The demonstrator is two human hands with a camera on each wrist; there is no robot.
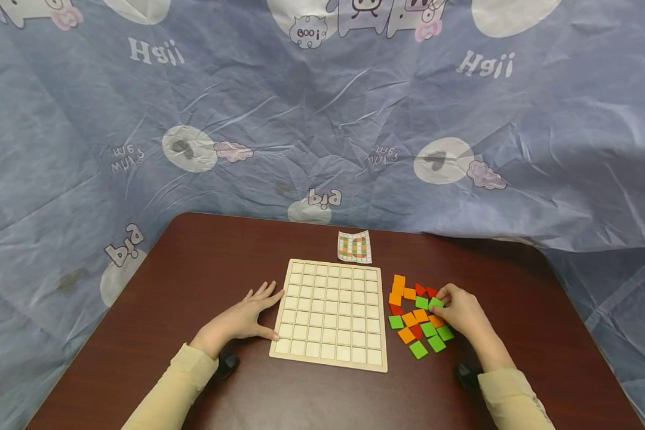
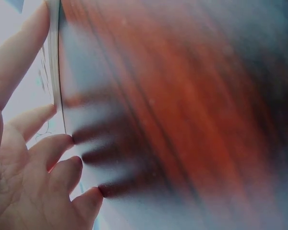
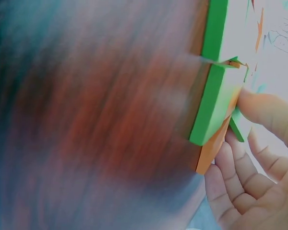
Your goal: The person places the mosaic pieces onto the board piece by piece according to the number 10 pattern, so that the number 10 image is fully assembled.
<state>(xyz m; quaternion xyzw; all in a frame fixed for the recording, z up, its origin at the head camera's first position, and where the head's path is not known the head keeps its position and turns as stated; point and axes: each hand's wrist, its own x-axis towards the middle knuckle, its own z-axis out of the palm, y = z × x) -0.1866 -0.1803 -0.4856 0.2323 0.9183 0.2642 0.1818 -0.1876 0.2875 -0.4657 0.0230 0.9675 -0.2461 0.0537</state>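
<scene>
While the right hand (image 1: 464,310) works at the heap, here's the count: seven green tiles (image 1: 418,349), the pinched one included, eight orange tiles (image 1: 406,335) and four red tiles (image 1: 420,289) that show (more could hide under those fingers). One board (image 1: 329,319) lies to their left, and one patterned card (image 1: 355,246) sits just beyond it.

Look at that board: pale, wood-toned, ruled into seven rows of seven shallow squares, lying flat on the dark reddish table (image 1: 231,239). The green and orange pieces are four-sided, bright and flat with thick edges, while the two upper red ones look triangular.

And the hands! The right one comes in from the lower right, thumb and fingertips pinching a green tile (image 1: 436,303) at the upper right of the cluster, just beside another green one. Over on the other side, the left hand (image 1: 243,318) spreads wide, thumb and index finger touching the board's left edge, the remaining fingertips down on the table. Both forearms, in pale yellow sleeves (image 1: 166,391), angle inward from the near side.
</scene>
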